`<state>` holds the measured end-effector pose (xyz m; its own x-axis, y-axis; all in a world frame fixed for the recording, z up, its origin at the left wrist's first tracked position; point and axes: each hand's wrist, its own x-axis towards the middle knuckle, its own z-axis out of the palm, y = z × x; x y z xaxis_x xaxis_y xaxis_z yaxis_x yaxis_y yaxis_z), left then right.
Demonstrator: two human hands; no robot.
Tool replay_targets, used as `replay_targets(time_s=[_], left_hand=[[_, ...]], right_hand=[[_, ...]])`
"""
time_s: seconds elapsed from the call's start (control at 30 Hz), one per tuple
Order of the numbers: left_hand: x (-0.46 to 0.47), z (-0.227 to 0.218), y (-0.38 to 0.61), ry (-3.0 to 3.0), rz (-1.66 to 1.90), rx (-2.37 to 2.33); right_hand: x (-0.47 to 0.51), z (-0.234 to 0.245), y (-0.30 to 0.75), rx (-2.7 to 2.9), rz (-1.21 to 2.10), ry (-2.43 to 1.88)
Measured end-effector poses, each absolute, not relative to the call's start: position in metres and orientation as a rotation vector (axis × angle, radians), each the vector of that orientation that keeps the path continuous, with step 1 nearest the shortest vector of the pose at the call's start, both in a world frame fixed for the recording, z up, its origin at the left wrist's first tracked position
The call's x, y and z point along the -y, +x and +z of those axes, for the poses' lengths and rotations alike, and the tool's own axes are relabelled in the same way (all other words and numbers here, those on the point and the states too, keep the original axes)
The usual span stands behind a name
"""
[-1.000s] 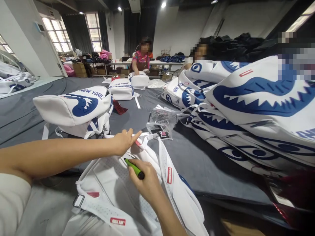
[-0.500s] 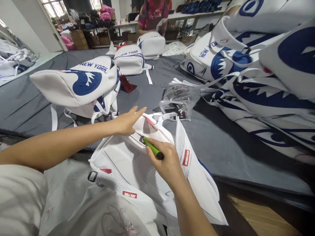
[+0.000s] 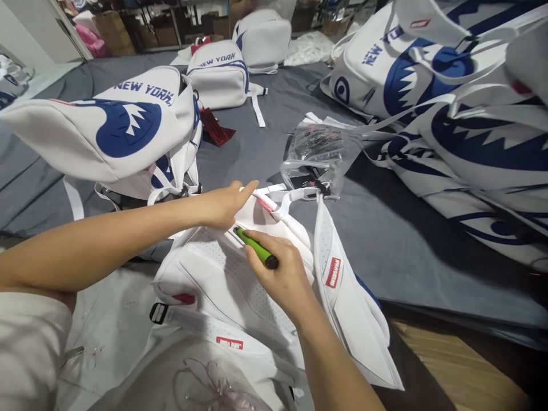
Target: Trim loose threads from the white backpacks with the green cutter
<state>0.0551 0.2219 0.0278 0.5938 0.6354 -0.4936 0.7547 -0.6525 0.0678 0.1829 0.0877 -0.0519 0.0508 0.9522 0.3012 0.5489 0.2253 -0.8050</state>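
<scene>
A white backpack [image 3: 205, 262] lies back side up in front of me, its padded back panel and straps showing. My left hand [image 3: 226, 205] rests on its top edge beside the carry handle. The thumb and index finger are stretched out, and the other fingers are partly hidden. Gripped in my right hand [image 3: 282, 274] is a green pen-shaped tool [image 3: 257, 248] with a black end. Its tip meets the white seam near the top of the back panel, just beside my left hand. What the tip is like cannot be made out.
A clear plastic bag [image 3: 319, 151] lies beyond the handle on the grey-covered table [image 3: 363, 245]. White-and-blue backpacks are piled at the right [image 3: 471, 131]. Another backpack [image 3: 128, 120] stands at the left, with smaller bags [image 3: 218, 80] behind. A cardboard box [image 3: 458, 365] sits below the table edge.
The green tool and my right hand have moved slightly left along the seam, closer to my left hand. The view has tipped downward, so the person across the table is largely out of frame.
</scene>
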Motion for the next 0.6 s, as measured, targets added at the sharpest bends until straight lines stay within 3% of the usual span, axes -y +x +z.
replay_targets(time_s=[0.6], left_hand=[[-0.232,0.017,0.063,2.622,-0.710,-1.142]], right_hand=[[-0.094,-0.054,0.177,1.588,0.488,-1.469]])
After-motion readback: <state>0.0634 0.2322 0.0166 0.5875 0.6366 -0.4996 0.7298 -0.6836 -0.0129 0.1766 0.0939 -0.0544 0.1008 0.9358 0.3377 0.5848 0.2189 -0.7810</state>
